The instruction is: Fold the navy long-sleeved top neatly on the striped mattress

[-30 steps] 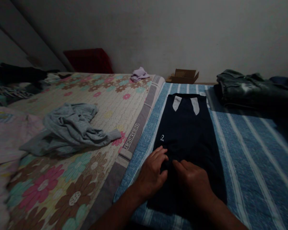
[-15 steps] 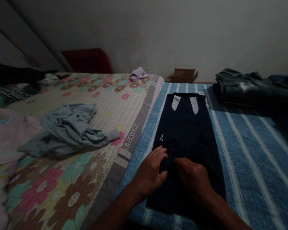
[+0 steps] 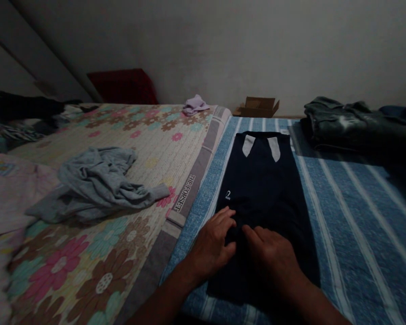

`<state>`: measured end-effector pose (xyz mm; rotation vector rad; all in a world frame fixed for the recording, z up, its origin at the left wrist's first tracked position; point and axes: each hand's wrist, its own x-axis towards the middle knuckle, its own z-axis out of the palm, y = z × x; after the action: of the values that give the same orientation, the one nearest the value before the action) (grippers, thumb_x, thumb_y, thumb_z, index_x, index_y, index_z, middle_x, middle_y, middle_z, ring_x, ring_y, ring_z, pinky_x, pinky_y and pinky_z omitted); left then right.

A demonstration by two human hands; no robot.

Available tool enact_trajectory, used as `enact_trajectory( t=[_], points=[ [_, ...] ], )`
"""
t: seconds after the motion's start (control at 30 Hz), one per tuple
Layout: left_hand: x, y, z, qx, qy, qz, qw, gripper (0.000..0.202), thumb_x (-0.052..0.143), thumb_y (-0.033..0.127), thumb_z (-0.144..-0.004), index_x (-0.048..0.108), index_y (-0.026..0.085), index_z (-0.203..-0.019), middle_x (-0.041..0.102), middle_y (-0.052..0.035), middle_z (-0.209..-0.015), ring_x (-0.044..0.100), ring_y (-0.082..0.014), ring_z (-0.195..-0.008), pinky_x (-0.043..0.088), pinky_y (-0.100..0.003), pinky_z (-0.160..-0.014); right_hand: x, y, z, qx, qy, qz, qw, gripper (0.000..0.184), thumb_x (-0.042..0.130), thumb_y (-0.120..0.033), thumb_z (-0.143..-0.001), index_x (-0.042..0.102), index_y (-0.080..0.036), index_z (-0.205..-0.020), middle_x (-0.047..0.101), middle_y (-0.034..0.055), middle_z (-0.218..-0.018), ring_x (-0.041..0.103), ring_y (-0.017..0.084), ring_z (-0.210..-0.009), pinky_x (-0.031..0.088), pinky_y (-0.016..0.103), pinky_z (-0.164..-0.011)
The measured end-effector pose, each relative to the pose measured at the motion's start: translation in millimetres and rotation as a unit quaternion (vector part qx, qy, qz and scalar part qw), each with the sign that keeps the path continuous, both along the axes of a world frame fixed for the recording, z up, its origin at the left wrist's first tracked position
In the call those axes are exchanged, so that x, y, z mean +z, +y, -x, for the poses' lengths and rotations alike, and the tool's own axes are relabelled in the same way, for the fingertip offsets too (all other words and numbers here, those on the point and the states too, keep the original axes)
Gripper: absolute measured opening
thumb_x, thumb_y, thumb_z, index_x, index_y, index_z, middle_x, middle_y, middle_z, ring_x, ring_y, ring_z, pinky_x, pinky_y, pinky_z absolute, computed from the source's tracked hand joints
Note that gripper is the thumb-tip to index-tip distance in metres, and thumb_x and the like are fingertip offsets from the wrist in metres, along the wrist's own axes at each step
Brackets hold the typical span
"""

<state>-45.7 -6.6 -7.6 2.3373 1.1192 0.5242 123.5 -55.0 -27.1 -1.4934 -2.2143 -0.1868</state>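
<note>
Dark navy trousers (image 3: 265, 180) lie flat on a blue striped sheet, the waistband at the far end. Two pale grey patches show near the waistband, and a small white logo sits by the left edge. My left hand (image 3: 216, 237) rests on the left side of the cloth, fingers stretched forward and thumb apart. Close beside it, my right hand (image 3: 274, 253) is on the middle of the trousers, its fingers curled in on the fabric. Its fingertips are partly hidden, and the cloth wrinkles around them. Shadow and my forearms cover part of the near end.
A crumpled grey garment (image 3: 98, 185) and pink clothing (image 3: 16, 194) lie on the flowered mattress cover (image 3: 104, 280) at left. Folded dark clothes (image 3: 355, 124) are stacked at far right. A lilac cloth (image 3: 195, 105), a cardboard box (image 3: 259, 107) and a red object (image 3: 123, 85) stand near the wall.
My right hand has shifted very slightly left, its index finger a little straighter on the cloth. The left hand stays in place.
</note>
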Motion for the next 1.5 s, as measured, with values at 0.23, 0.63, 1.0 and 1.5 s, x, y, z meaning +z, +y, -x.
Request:
enact_trajectory(
  t=[0.23, 0.63, 1.0, 1.5],
  points=[
    [-0.4, 0.1, 0.9, -0.005, 0.007, 0.012, 1.000, 0.032, 0.057, 0.008, -0.064, 0.054, 0.018, -0.095, 0.051, -0.0117, -0.131, 0.036, -0.0239, -0.130, 0.034, -0.043, -0.105, -2.9, 4.8, -1.2, 0.002, 0.034, -0.021, 0.999, 0.024, 0.049, -0.005, -0.075, 0.065, -0.018, -0.088, 0.057, 0.0000, -0.061, 0.050, 0.013, -0.051, 0.029, 0.026, -0.053],
    [-10.2, -4.7, -2.6, 0.003, 0.006, -0.072, 0.997, 0.034, 0.053, 0.007, -0.068, 0.053, 0.017, -0.101, 0.054, -0.0120, -0.128, 0.041, -0.0248, -0.127, 0.038, -0.045, -0.104, -8.2, 9.6, -8.7, 0.005, 0.175, 0.137, 0.975, 0.027, 0.037, -0.016, -0.089, 0.061, -0.019, -0.077, 0.061, 0.0016, -0.066, 0.057, 0.012, -0.058, 0.037, 0.021, -0.055],
    [-15.8, -7.4, -8.5, 0.000, 0.032, -0.201, 0.979, 0.022, 0.041, 0.007, -0.078, 0.056, 0.011, -0.094, 0.060, -0.0174, -0.118, 0.048, -0.0289, -0.121, 0.045, -0.045, -0.098, 0.1, 8.6, -10.2, 0.031, 0.352, 0.183, 0.918, 0.016, 0.049, -0.018, -0.085, 0.065, -0.020, -0.088, 0.068, 0.0025, -0.083, 0.064, 0.014, -0.072, 0.047, 0.022, -0.065],
    [-21.4, -5.6, -9.6, 0.017, 0.016, -0.212, 0.977, 0.019, 0.043, 0.004, -0.078, 0.056, 0.014, -0.087, 0.062, -0.0142, -0.114, 0.052, -0.0263, -0.118, 0.047, -0.042, -0.097, 5.5, 2.9, -8.9, 0.009, 0.358, 0.208, 0.910, 0.009, 0.056, -0.018, -0.080, 0.064, -0.019, -0.085, 0.066, 0.0013, -0.077, 0.062, 0.013, -0.068, 0.045, 0.023, -0.062]
  ],
)
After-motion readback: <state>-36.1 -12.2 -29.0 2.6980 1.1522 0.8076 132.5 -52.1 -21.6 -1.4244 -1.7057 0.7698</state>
